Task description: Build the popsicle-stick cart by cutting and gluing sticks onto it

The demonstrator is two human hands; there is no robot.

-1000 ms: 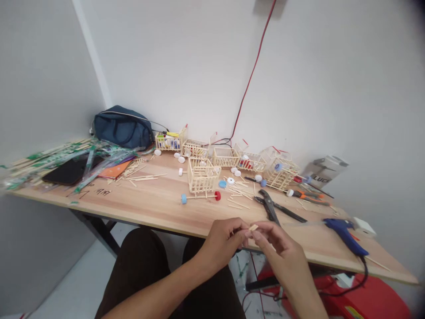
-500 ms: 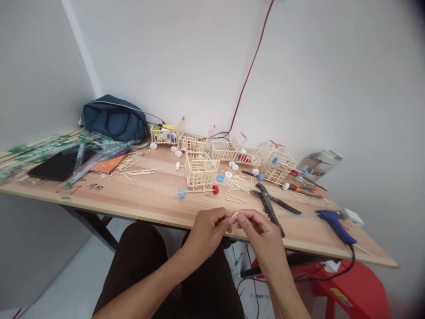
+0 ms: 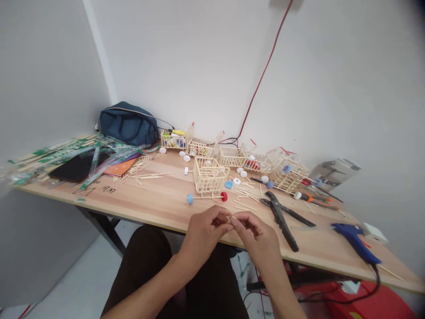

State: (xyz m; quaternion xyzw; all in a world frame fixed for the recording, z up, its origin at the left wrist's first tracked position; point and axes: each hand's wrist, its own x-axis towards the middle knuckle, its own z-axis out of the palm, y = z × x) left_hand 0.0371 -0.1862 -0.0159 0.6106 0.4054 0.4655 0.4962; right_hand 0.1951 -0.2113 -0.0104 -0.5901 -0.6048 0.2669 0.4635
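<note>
My left hand (image 3: pixel 207 232) and my right hand (image 3: pixel 255 235) meet at the table's front edge, fingertips pinched together. Between them shows a small bit of wooden stick (image 3: pixel 231 218), mostly hidden by the fingers. Just beyond stands a little cart made of sticks (image 3: pixel 210 179), with a blue cap wheel (image 3: pixel 190 199) and a red cap wheel (image 3: pixel 224 196) on its front axle. Loose cut sticks (image 3: pixel 245 195) and a blue cap (image 3: pixel 228 184) lie to its right. Black cutting pliers (image 3: pixel 282 221) rest on the table right of my hands.
More stick carts (image 3: pixel 232 156) line the wall. At right lie a blue glue gun (image 3: pixel 357 241), orange-handled pliers (image 3: pixel 320 201) and a box (image 3: pixel 337 173). A blue bag (image 3: pixel 129 126), a phone (image 3: pixel 76 166) and wrapped sticks (image 3: pixel 56 153) occupy the left. A red stool (image 3: pixel 375 303) stands below.
The view has turned slightly left, so the table's things sit further right. Both hands keep their pinch, and less of the small stick piece shows between the fingertips.
</note>
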